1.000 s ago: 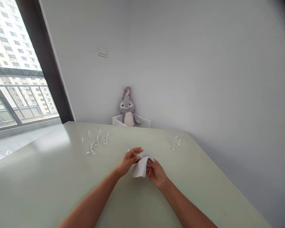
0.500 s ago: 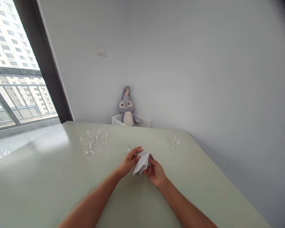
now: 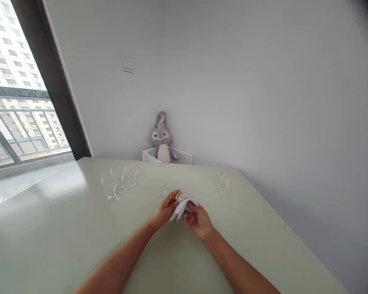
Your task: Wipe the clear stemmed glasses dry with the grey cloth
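Observation:
Both hands meet over the middle of the pale green table (image 3: 233, 245). My left hand (image 3: 168, 207) has its fingers closed round a small clear glass (image 3: 178, 197), mostly covered by cloth and fingers. A light grey cloth (image 3: 182, 206) is wrapped about the glass and hangs down between the hands. My right hand (image 3: 198, 217) pinches the cloth from the right, thumb on top and the other fingers curled below.
Several clear stemmed glasses stand at the left, the nearest (image 3: 113, 195) in front. Another glass (image 3: 225, 180) is at the right. Behind the table's far edge, a plush toy (image 3: 162, 143) sits in a white basket (image 3: 184, 158).
The cloth has shifted and folded differently between my hands, its hanging part now narrower. Both hands have moved only slightly. The whole view has shifted a little.

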`<state>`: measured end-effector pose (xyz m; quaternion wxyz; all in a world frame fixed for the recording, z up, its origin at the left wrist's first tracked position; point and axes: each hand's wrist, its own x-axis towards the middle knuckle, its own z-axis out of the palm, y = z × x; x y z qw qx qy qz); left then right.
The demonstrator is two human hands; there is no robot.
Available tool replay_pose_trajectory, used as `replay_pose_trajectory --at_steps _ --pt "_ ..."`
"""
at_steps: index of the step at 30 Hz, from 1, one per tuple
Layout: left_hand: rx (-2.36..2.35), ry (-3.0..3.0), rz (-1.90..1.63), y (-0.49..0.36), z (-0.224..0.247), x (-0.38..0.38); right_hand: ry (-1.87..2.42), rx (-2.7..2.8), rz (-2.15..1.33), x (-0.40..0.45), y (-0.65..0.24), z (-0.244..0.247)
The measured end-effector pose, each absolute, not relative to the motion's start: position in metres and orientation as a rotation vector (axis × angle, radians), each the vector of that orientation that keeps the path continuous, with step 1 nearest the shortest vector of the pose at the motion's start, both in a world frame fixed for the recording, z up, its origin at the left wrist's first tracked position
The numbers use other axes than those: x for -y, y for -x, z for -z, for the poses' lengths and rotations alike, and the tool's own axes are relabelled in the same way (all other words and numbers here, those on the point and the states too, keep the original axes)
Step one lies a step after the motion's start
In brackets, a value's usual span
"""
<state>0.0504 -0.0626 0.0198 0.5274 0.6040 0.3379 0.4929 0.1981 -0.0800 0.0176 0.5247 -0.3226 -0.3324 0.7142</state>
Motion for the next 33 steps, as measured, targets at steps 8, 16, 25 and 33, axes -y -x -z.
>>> replay_pose_trajectory --at_steps 8,16,25,33 --pt "-1.027 -1.619 -1.171 -0.046 -0.015 0.055 0.878 1.066 -1.529 0.089 -0.191 -0.021" --pt "-1.546 -2.523 -1.163 -0.037 -0.023 0.065 0.960 0.716 -1.566 0.072 -0.205 -0.016" --pt "-1.373 -2.830 -0.897 -0.024 -0.034 0.055 0.840 0.929 -1.746 0.073 -0.209 -0.019" --pt "-1.427 -2.547 -0.902 -0.021 -0.029 0.052 0.709 1.264 -1.589 0.064 -0.236 -0.035"
